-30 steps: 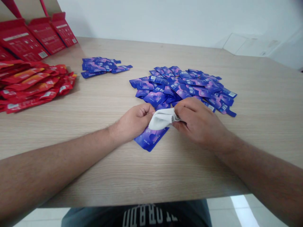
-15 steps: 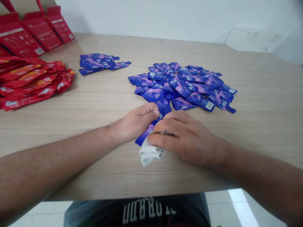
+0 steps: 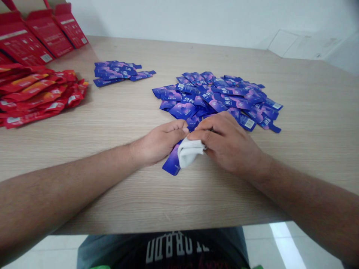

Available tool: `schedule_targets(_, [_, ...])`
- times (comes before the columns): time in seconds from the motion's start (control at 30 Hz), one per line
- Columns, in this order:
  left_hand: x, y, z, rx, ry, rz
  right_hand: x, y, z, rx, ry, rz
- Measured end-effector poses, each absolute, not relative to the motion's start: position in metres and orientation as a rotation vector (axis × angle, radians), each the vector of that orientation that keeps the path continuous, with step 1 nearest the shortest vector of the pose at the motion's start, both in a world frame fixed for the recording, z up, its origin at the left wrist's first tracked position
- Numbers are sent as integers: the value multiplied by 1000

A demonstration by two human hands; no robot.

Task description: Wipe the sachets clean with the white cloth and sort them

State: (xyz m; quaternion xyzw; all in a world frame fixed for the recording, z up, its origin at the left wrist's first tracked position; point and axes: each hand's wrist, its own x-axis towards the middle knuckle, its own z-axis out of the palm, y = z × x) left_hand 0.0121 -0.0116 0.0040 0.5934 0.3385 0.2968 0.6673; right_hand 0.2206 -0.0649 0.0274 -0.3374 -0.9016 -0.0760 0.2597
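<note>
A wood-grain table carries 3 piles. The largest is a heap of dozens of glossy purple sachets. Left of that heap lie 1 smaller pile of purple sachets and 1 pile of red sachets, with at least 3 red cardboard cartons farther left. Just below the heap, the left hand has its fingers closed on 1 purple sachet. The right hand pinches a crumpled white cloth between closed fingers, against that sachet.

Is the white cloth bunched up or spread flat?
Bunched: the white cloth shows creased folds, pinched by the right hand above the blue sachet.
</note>
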Motion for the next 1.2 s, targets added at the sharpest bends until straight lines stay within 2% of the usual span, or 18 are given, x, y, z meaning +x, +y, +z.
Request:
schedule_targets(0.17, [12,-13,6,1402,763,657,217,-70,29,-763,-2588,-151])
schedule_targets(0.3, [13,-11,3,1344,781,674,218,-68,28,-933,-2453,-196])
schedule_targets(0.47, [14,-13,4,1342,788,683,215,-71,27,-749,-2607,-163])
schedule_targets(0.63, [14,-13,5,1287,788,686,216,-70,27,-895,-2469,-201])
schedule_targets(0.77, [14,-13,6,1318,787,680,214,-73,27,-735,-2598,-169])
schedule_targets(0.93, [14,-12,4,1302,804,686,217,-70,26,-919,-2466,-184])
schedule_targets(1.1, [15,-14,6,1308,789,693,215,-71,27,-778,-2574,-132])
schedule_targets(1.2, [15,-13,6,1257,796,696,217,-68,25,-895,-2497,-152])
